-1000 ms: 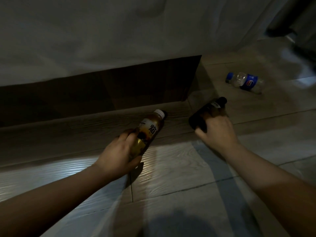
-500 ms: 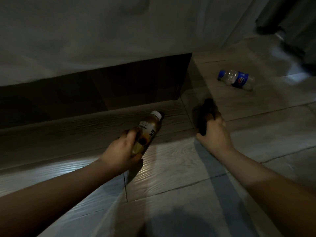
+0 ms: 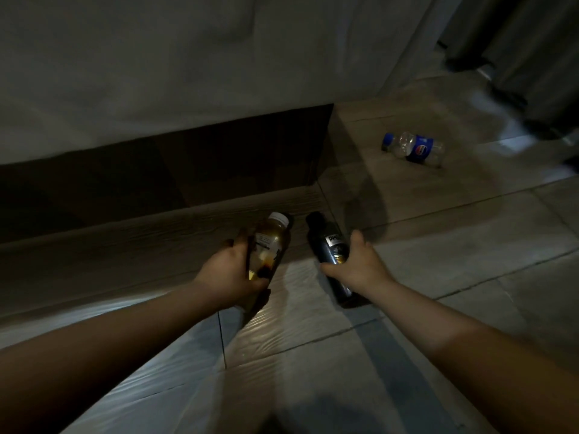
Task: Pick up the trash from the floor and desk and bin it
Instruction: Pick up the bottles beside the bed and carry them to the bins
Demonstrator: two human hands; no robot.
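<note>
Head view showed your left hand (image 3: 228, 274) at frame centre, fingers wrapped round an amber bottle (image 3: 272, 242) with a white cap, neck pointing up the frame. Just to its right, your right hand (image 3: 357, 267) grasped a dark bottle (image 3: 329, 245) (black cap, label only partly readable). A clear bottle (image 3: 413, 148) with blue cap and label lay on its side on the tiled floor (image 3: 470, 245), upper right, well apart from both hands.

amber bottle (image 3: 272, 242) base behind left hand (image 3: 230, 277), dark bottle (image 3: 327, 242) label unreadable, blurred dark shape (image 3: 532, 73) cut by right edge
</note>
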